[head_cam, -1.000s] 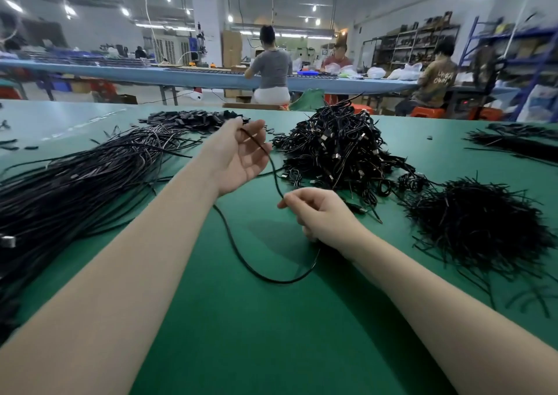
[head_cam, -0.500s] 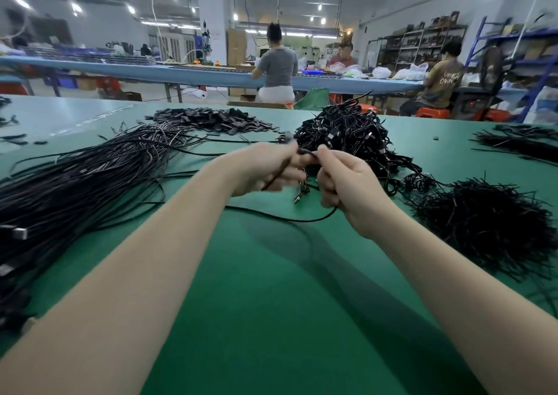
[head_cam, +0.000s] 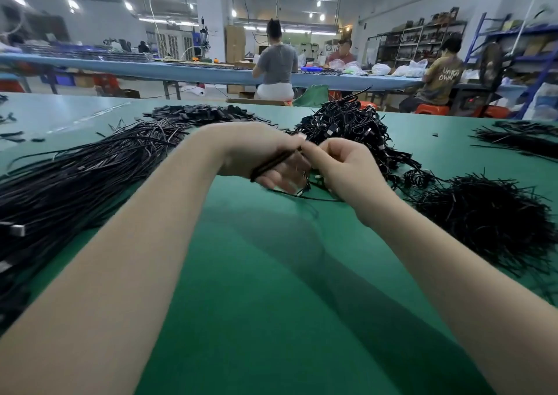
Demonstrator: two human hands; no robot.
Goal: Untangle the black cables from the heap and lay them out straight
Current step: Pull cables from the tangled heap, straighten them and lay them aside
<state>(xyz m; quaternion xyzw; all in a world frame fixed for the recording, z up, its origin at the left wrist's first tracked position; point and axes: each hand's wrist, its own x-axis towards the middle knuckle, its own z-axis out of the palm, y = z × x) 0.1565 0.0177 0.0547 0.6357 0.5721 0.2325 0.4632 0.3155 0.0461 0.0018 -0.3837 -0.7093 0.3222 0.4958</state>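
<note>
**wirewrangler:** So the person's got both hands together over the green table (head_cam: 271, 304), right in front of the tangled heap (head_cam: 356, 129). The left hand (head_cam: 265, 156) is wrapped round a black cable (head_cam: 273, 165) that runs slantwise across its palm, and the right hand (head_cam: 347, 165) is curled up against it, pinching near the cable's top end. The rest of the cable droops under the hands in a thin loop on the table.

**benchrat_88:** Is it actually free of the heap though?

**wirewrangler:** Can't really tell, the fingers are blurry and the heap sits right behind them. Looks close to free. If I were doing it: keep the left grip loose, let the right draw the cable through so kinks slide out, don't yank if it snags. Then it should go onto the straightened bundle (head_cam: 90, 177) on the left, lined up with the others.

**benchrat_88:** And keep it away from that bristly pile of short bits (head_cam: 483, 219) on the right.
</note>
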